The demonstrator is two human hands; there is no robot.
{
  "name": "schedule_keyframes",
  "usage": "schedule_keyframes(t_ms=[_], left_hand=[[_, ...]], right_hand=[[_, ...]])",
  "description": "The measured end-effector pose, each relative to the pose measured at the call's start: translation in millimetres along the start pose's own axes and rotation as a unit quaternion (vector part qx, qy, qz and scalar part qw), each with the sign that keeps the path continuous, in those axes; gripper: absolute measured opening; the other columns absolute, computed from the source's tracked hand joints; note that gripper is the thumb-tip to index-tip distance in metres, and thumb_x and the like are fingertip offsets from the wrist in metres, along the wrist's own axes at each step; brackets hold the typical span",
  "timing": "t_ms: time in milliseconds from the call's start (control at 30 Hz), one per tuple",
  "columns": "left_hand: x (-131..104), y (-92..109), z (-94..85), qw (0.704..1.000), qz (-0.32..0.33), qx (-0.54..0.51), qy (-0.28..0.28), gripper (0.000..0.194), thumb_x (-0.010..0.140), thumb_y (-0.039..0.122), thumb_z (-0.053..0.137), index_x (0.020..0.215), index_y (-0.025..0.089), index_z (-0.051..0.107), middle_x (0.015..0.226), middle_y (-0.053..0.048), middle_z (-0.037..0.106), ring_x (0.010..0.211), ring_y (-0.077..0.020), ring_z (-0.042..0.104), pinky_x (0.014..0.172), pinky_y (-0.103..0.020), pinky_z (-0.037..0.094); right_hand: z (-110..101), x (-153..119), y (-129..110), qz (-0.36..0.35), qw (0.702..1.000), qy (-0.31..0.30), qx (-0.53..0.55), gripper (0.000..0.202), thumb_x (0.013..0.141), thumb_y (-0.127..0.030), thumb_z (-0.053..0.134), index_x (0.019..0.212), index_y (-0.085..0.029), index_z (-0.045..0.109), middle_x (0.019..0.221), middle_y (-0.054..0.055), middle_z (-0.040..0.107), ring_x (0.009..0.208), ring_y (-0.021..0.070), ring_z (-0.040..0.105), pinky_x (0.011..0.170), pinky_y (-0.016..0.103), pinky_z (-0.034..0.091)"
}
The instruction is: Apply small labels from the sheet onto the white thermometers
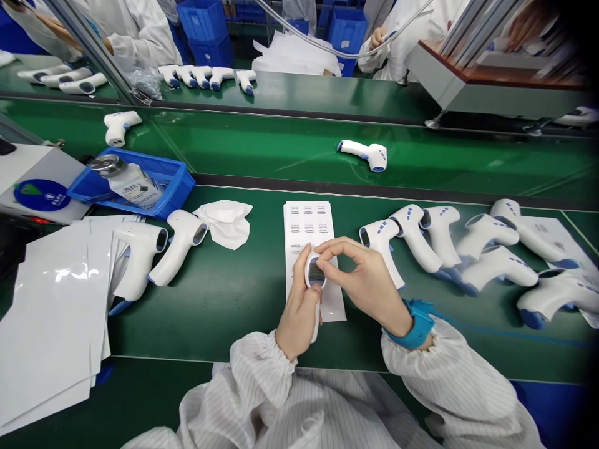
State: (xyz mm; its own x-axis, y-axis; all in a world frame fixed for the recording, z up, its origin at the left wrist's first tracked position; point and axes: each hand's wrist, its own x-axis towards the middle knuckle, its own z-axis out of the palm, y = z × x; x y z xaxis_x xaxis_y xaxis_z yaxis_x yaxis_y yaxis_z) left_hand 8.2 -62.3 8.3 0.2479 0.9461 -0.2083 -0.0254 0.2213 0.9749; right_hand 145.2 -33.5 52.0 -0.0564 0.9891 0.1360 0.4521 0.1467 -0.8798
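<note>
My left hand (299, 312) is wrapped round a white infrared thermometer (315, 272), whose dark screen end faces up. The thumb and index finger of my right hand (369, 280) are pressed together at the upper edge of that screen; whatever they pinch is too small to make out. A blue band circles my right wrist. Under both hands lies a sheet of printed labels (309, 218) on the green bench. Several white thermometers (416, 240) lie to the right of the sheet, and two more (140, 259) rest at the left beside a crumpled white cloth (229, 223).
A blue tray (175, 193) holds a bottle (135, 184) at the left, above stacked white sheets (56, 312). Two thermometers lie on the green conveyor (248, 149) beyond the bench. Other people in white work across it, near a metal frame.
</note>
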Motion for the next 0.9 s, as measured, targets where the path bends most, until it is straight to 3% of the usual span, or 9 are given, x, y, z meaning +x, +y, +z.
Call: schedule_keyframes(t_ms=[133,233,333,433,500,633,667,800,900], left_hand=[[0.4,0.3,-0.4,1.000,0.001,0.016,-0.001,0.057,0.095,0.025,0.035,0.151,0.029,0.024,0.146,-0.007,0.044,0.137,-0.0283,0.039,0.109,-0.046,0.039],[0.4,0.4,-0.9,1.000,-0.019,-0.002,-0.007,0.060,0.095,0.027,0.035,0.153,0.030,0.019,0.138,-0.008,0.051,0.124,-0.0285,0.051,0.101,-0.044,0.045],[-0.3,1.3,-1.8,0.997,-0.054,-0.041,-0.022,0.062,0.095,0.029,0.034,0.154,0.033,0.013,0.127,-0.009,0.057,0.081,-0.0219,0.064,0.073,-0.038,0.053],[-1.5,2.4,-2.7,0.993,-0.071,-0.088,-0.037,0.060,0.096,0.029,0.034,0.152,0.039,0.014,0.129,-0.008,0.054,0.052,-0.0110,0.049,0.050,-0.030,0.044],[-2.1,2.4,-2.9,0.992,-0.065,-0.103,-0.039,0.062,0.094,0.028,0.037,0.152,0.038,0.016,0.129,-0.009,0.053,0.054,-0.0114,0.048,0.049,-0.029,0.043],[-2.6,1.8,-3.0,0.994,-0.048,-0.097,-0.011,0.069,0.086,0.021,0.047,0.151,0.030,0.025,0.114,-0.009,0.060,0.075,-0.0211,0.059,0.058,-0.031,0.050],[-2.5,2.5,-3.2,0.994,-0.046,-0.099,-0.006,0.070,0.083,0.020,0.048,0.150,0.028,0.027,0.108,-0.009,0.061,0.077,-0.0221,0.060,0.059,-0.031,0.051],[-1.1,13.9,-5.5,0.985,-0.065,-0.162,-0.017,0.079,0.079,0.018,0.047,0.151,0.032,0.018,0.078,-0.002,0.057,0.054,-0.0161,0.051,0.048,-0.029,0.043],[1.5,31.2,-9.2,0.971,-0.039,-0.234,0.012,0.086,0.073,0.015,0.047,0.150,0.035,0.012,0.080,0.000,0.058,0.049,-0.0127,0.047,0.049,-0.028,0.041]], right_hand=[[2.5,0.0,3.2,-0.017,1.000,0.014,-0.010,0.012,0.081,-0.011,0.065,0.077,-0.022,0.062,0.094,0.001,0.071,0.093,0.0192,0.066,0.085,0.035,0.050],[3.7,0.6,8.2,-0.033,0.999,0.026,-0.011,0.009,0.083,-0.015,0.065,0.079,-0.022,0.060,0.091,0.002,0.069,0.090,0.0196,0.065,0.082,0.035,0.050],[4.0,0.3,12.9,-0.028,0.999,0.005,0.021,0.001,0.089,-0.022,0.060,0.088,-0.022,0.061,0.092,0.003,0.067,0.091,0.0186,0.063,0.082,0.034,0.050],[5.1,-0.6,14.4,-0.041,0.997,-0.056,0.038,0.023,0.084,-0.024,0.068,0.105,-0.024,0.059,0.110,0.004,0.064,0.106,0.0207,0.059,0.092,0.037,0.048],[6.7,0.0,14.2,-0.060,0.996,-0.067,0.029,0.031,0.080,-0.022,0.072,0.107,-0.024,0.058,0.113,0.005,0.062,0.111,0.0221,0.057,0.095,0.038,0.047],[11.1,5.7,15.8,-0.051,0.998,-0.010,0.028,0.002,0.089,-0.023,0.061,0.088,-0.023,0.063,0.092,0.003,0.066,0.092,0.0191,0.062,0.084,0.035,0.050],[12.0,7.0,17.0,-0.042,0.998,-0.003,0.037,0.007,0.091,-0.024,0.059,0.085,-0.023,0.063,0.090,0.002,0.067,0.090,0.0185,0.062,0.082,0.034,0.050],[13.4,4.2,17.6,0.043,0.994,0.029,0.101,0.014,0.094,-0.034,0.053,0.090,-0.022,0.059,0.097,0.004,0.064,0.095,0.0190,0.062,0.084,0.034,0.050],[13.2,-7.6,4.5,0.134,0.980,-0.053,0.137,0.020,0.094,-0.043,0.050,0.099,-0.023,0.053,0.098,0.004,0.062,0.092,0.0192,0.062,0.079,0.034,0.053]])
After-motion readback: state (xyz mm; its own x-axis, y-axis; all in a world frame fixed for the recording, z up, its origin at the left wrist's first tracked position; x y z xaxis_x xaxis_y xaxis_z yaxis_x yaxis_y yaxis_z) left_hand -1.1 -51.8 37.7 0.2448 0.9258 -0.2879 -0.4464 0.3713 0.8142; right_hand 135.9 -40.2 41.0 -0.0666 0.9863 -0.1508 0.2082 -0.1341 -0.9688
